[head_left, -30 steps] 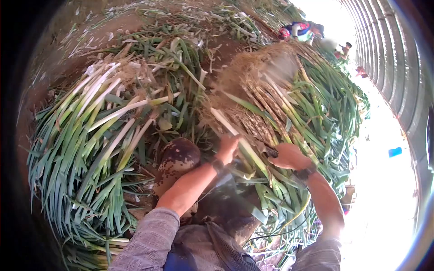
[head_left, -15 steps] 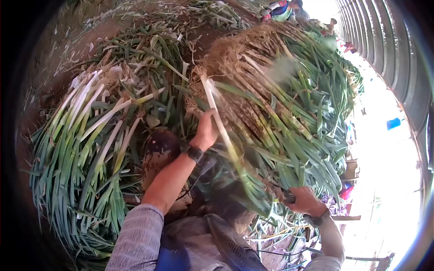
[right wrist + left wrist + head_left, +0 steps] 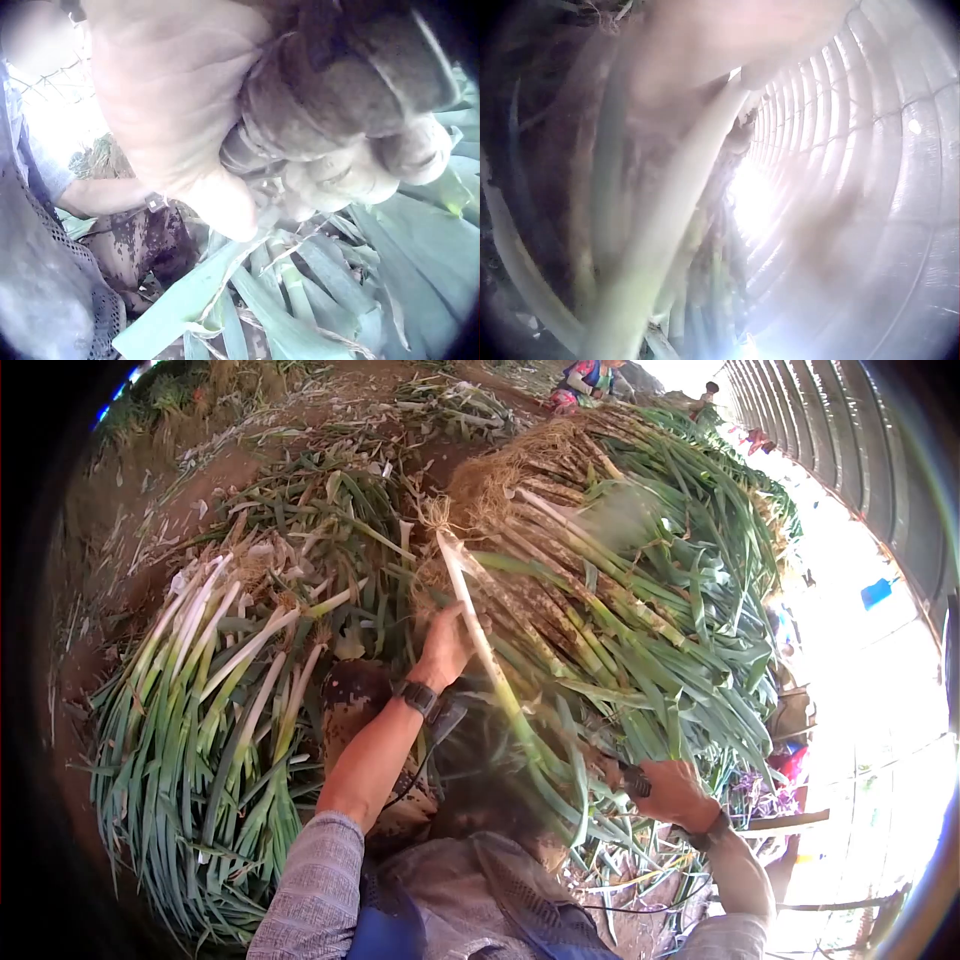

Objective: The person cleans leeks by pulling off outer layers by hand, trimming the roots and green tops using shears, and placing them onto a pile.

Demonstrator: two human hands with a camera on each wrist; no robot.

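Note:
In the head view my left hand (image 3: 446, 648) grips a leek (image 3: 461, 578) around its white shank, roots pointing up and away. The green leaves slant down toward my right hand (image 3: 680, 796). That hand's fingers are curled, with dark brown wrapping round several of them. A brown, soiled outer leaf (image 3: 604, 766) runs from the leek's green part into the right hand's grip. Close up in the left wrist view, the pale leek shank (image 3: 686, 184) passes under the blurred left hand (image 3: 727, 45). The right wrist view shows the right thumb (image 3: 221, 204) bent toward the wrapped fingers, above green leaves.
A heap of soil-covered leeks (image 3: 560, 600) lies ahead and right, roots toward the far side. Whiter leeks (image 3: 200, 610) form a pile at left. Loose leaf scraps (image 3: 330, 490) cover the ground between. Another person (image 3: 590, 380) sits far off beside the curved wall (image 3: 860, 470).
My right hand has moved down and right from beside the left hand, pulling the outer leaf along. The left hand has moved up and left with the leek, then stays nearly still.

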